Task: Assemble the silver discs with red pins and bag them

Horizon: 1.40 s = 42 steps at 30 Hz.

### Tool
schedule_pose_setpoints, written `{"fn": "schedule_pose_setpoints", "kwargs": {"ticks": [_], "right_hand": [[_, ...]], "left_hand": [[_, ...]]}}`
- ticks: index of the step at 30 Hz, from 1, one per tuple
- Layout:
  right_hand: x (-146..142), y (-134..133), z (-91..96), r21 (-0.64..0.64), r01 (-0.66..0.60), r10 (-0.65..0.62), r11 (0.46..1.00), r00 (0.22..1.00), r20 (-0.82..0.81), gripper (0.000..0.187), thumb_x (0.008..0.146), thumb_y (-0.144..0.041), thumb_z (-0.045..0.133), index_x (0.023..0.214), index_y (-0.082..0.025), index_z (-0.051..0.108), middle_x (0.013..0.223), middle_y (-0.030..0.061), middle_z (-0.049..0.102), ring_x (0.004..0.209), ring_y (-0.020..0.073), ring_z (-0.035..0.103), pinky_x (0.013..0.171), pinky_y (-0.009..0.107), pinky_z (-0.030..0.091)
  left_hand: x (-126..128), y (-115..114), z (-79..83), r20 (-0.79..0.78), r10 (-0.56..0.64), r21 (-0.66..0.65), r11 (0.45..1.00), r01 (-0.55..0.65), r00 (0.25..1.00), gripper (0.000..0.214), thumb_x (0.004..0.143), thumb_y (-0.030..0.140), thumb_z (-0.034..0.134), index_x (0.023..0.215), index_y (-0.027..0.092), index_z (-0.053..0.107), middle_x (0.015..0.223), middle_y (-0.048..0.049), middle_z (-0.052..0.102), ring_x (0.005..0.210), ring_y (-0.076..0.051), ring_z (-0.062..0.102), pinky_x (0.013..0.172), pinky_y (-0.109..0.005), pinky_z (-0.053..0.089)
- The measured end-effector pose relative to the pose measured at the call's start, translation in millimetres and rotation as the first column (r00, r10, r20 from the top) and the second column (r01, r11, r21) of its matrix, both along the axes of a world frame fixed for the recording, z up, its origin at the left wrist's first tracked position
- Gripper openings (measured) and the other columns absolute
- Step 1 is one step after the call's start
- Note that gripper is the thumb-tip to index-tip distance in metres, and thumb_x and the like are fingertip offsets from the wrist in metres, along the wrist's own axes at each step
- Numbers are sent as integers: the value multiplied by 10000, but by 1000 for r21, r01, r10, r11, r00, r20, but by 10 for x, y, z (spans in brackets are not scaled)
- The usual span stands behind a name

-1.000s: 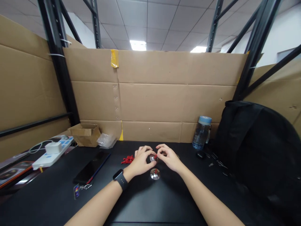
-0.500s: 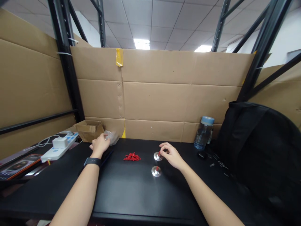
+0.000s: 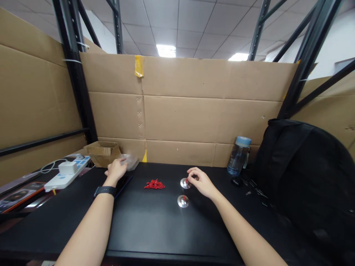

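Note:
Two small shiny metal discs with red centres lie on the black table (image 3: 166,229). My right hand (image 3: 200,181) pinches the red piece on the far disc (image 3: 185,183). The near disc (image 3: 183,201) lies free just in front of it. A small heap of red pieces (image 3: 154,184) sits to the left of the discs. My left hand (image 3: 116,170), with a black watch on its wrist, reaches far left and touches a crumpled clear plastic bag (image 3: 129,161); its fingers are curled on the bag.
An open cardboard box (image 3: 103,152) stands behind the bag. A dark phone (image 3: 123,181) lies under my left wrist. A white power strip with a charger (image 3: 66,172) is at far left, a water bottle (image 3: 238,156) at back right, a black backpack (image 3: 305,177) on the right.
My left hand left the disc at the centre and swung out left to the plastic bag. My right hand stayed on the far disc, which now rests on the table.

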State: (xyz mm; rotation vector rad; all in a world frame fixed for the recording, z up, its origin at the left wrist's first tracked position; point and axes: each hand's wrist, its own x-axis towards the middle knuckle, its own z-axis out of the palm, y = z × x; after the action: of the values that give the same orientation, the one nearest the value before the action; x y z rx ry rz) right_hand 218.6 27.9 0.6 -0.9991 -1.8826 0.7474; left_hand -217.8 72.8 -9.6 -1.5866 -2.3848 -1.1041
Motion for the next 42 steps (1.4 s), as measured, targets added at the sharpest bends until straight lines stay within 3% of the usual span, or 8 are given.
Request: {"fn": "schedule_pose_setpoints", "kwargs": {"ticks": [4, 9, 14, 18, 24, 31, 37, 42], "right_hand": [[3, -21, 31, -6, 0, 0, 1000, 1000, -11, 198, 845, -347, 652, 749, -174, 656, 1156, 82, 610, 598, 87, 547, 584, 268, 470], [9, -39, 61, 84, 51, -58, 995, 994, 88, 106, 814, -242, 652, 728, -182, 671, 1145, 76, 624, 752, 145, 616, 647, 284, 484], [36, -26, 67, 129, 72, -94, 989, 980, 174, 77, 780, -168, 650, 712, -184, 681, 1143, 78, 627, 1003, 212, 618, 733, 290, 483], [92, 4, 48, 180, 69, -115, 981, 958, 263, 85, 783, -155, 657, 708, -184, 682, 1131, 73, 630, 1073, 221, 593, 859, 330, 470], [170, 26, 38, 172, 55, -119, 984, 912, 393, 91, 729, -131, 697, 663, -185, 667, 1099, 58, 640, 1053, 217, 596, 962, 347, 427], [200, -13, 55, 161, 94, -166, 982, 840, 517, 86, 743, -161, 679, 672, -188, 638, 1024, 40, 642, 987, 198, 596, 842, 286, 429], [221, -24, 38, 152, 76, -153, 986, 785, 600, 230, 769, -195, 671, 997, -224, 689, 1017, 36, 651, 877, 173, 615, 689, 240, 401], [216, -17, 14, 92, 29, -85, 995, 709, 700, 177, 809, -242, 667, 962, -266, 751, 968, 35, 704, 929, 213, 654, 677, 248, 410]], "left_hand": [[221, -163, 194, -130, 61, 190, 981, -36, 990, 417, 909, 326, 472, 1287, 223, 617, 1382, -103, 588, 1217, -348, 499, 993, -496, 388], [839, -306, 360, -316, -141, 260, 938, 228, 938, 386, 922, 282, 462, 1278, 247, 606, 1371, -77, 598, 1231, -308, 486, 1001, -453, 369], [1617, -437, 231, -509, -510, 62, 781, 621, 693, 412, 901, 240, 536, 1305, 296, 592, 1372, -68, 616, 1288, -320, 449, 1014, -476, 335], [1982, -545, 67, -582, -653, -93, 645, 759, 484, 381, 909, 217, 550, 1284, 269, 599, 1317, -73, 649, 1258, -301, 472, 980, -468, 348], [2018, -570, -51, -574, -730, -211, 570, 794, 371, 301, 981, 273, 490, 1255, 281, 615, 1326, -42, 650, 1264, -290, 460, 967, -468, 342], [2027, -684, 117, -522, -786, -217, 498, 840, 331, 211, 982, 231, 483, 1056, 275, 675, 1288, -32, 643, 1258, -274, 466, 960, -435, 322], [2143, -838, 134, -405, -898, -291, 306, 907, 173, 191, 996, 380, 535, 1095, 307, 681, 1048, -12, 683, 1007, -196, 581, 861, -350, 330], [2210, -795, 13, -468, -873, -294, 301, 907, 138, 130, 988, 307, 571, 988, 284, 699, 932, 2, 700, 986, -187, 577, 883, -364, 296]]}}
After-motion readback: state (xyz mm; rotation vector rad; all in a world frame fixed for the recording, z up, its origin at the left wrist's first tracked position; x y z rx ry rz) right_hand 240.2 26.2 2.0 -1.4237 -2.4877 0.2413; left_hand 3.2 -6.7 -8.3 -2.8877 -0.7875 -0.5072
